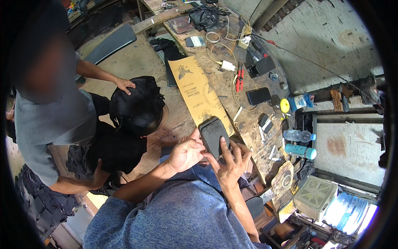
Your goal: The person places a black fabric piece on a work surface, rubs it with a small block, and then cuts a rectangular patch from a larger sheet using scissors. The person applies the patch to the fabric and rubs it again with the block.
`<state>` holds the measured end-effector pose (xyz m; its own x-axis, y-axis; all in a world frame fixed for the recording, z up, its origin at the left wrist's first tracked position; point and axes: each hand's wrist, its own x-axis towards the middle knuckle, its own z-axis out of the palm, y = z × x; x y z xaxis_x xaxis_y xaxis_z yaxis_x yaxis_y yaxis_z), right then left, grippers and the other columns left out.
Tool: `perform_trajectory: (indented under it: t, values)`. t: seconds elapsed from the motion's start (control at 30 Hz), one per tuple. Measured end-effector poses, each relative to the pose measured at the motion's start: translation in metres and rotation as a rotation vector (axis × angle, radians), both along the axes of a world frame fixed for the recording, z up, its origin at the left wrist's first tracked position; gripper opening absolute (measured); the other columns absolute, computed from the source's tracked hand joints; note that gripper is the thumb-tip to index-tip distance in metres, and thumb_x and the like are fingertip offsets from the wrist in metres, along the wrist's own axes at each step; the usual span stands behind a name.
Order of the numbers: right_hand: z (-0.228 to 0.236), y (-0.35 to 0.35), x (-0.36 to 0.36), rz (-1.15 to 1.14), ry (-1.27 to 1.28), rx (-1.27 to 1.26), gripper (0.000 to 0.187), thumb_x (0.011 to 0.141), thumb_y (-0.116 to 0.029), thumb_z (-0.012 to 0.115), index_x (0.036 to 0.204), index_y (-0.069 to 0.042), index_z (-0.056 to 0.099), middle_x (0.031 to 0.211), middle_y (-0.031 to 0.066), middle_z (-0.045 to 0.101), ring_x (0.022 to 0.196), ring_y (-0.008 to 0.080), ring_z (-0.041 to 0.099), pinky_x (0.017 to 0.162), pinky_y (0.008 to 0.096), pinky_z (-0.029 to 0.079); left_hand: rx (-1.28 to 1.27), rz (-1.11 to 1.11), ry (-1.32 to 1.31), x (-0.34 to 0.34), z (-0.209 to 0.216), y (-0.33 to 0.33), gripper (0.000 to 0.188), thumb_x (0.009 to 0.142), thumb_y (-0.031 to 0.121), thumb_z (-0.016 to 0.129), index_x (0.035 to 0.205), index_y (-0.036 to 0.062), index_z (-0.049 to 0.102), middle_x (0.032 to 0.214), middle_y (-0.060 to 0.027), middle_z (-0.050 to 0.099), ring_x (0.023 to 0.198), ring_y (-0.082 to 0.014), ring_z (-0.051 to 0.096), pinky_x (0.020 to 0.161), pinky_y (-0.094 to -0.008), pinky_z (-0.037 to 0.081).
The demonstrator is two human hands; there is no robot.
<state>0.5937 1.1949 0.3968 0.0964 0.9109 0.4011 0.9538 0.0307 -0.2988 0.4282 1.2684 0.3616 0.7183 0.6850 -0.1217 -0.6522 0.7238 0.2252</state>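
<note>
Grips with the fingers (225, 147) of the right hand (233, 161) one black pad (214, 132), flat, oblong, round-cornered and matt, apparently layered along the edge. Rests the left hand (183, 154) at the pad's left side, with fingertips partly hidden behind; cannot tell whether clenched or just supporting. Holds the pad over the near end of one long tan sheet (199, 89), papery and printed, on the scuffed wooden tabletop (248, 125). Right of the sheet, count one pair of red-handled pliers (239, 79), one glossy black phone (258, 96), one white plug (228, 65) and two bottles: one clear (295, 135), one smooth and teal (299, 150). Left of the sheet, see one grey-shirted co-worker (62, 120) handling a crumpled black bundle (137, 103). Beyond the sheet, find one wrinkled black bag (204, 17).
</note>
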Motion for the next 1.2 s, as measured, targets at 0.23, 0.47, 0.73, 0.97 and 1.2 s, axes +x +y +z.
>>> perform_trajectory:
  t: [0.23, 0.47, 0.73, 0.97, 1.2]
  values:
    - [-0.011, 0.005, -0.002, 0.024, 0.221, -0.125, 0.079, 0.071, -0.045, 0.096, 0.135, -0.006, 0.073, 0.123, 0.0154, 0.07, 0.114, 0.0363, 0.06, 0.097, 0.0491, 0.052, 0.02, -0.006, 0.0, -0.002, -0.007, 0.013, 0.073, 0.098, 0.015, 0.05, 0.167, 0.0182, 0.027, 0.156, -0.0099, 0.049, 0.146, -0.0238, 0.047, 0.117, -0.0458, 0.04]
    - [-0.006, 0.003, 0.0, 0.037, 0.069, -0.161, 0.079, 0.074, -0.046, 0.093, 0.142, -0.014, 0.07, 0.129, 0.0165, 0.064, 0.116, 0.0373, 0.059, 0.099, 0.0513, 0.052, -0.069, -0.001, 0.182, 0.003, -0.012, 0.015, 0.058, 0.104, 0.017, 0.06, 0.158, 0.0133, 0.039, 0.15, -0.0083, 0.053, 0.141, -0.0223, 0.052, 0.116, -0.0452, 0.045]
    - [-0.032, 0.025, 0.045, 0.081, 0.455, -0.138, 0.053, 0.094, -0.038, 0.078, 0.133, -0.004, 0.071, 0.12, 0.0178, 0.07, 0.116, 0.0353, 0.06, 0.101, 0.0476, 0.05, -0.187, -0.025, 0.598, -0.019, -0.063, 0.014, 0.035, 0.109, 0.021, 0.064, 0.139, 0.0023, 0.058, 0.13, -0.0113, 0.07, 0.116, -0.0259, 0.072, 0.1, -0.0438, 0.06]
    - [-0.118, 0.15, 0.116, -0.14, 0.344, -0.262, 0.045, 0.098, -0.035, 0.073, 0.132, -0.006, 0.07, 0.115, 0.0151, 0.075, 0.114, 0.0381, 0.063, 0.103, 0.0475, 0.05, -0.277, -0.024, 0.593, -0.049, -0.077, 0.004, 0.036, 0.109, 0.015, 0.06, 0.143, 0.0018, 0.056, 0.135, -0.0118, 0.068, 0.126, -0.0247, 0.067, 0.107, -0.042, 0.055]
    - [-0.156, 0.173, 0.079, -0.113, 0.394, -0.362, 0.047, 0.1, -0.036, 0.07, 0.137, -0.008, 0.067, 0.123, 0.0189, 0.073, 0.123, 0.0401, 0.061, 0.109, 0.0496, 0.048, -0.223, 0.148, 0.683, -0.065, -0.08, 0.0, 0.033, 0.107, 0.009, 0.063, 0.139, 0.003, 0.06, 0.121, -0.0064, 0.068, 0.111, -0.0221, 0.068, 0.098, -0.0406, 0.056]
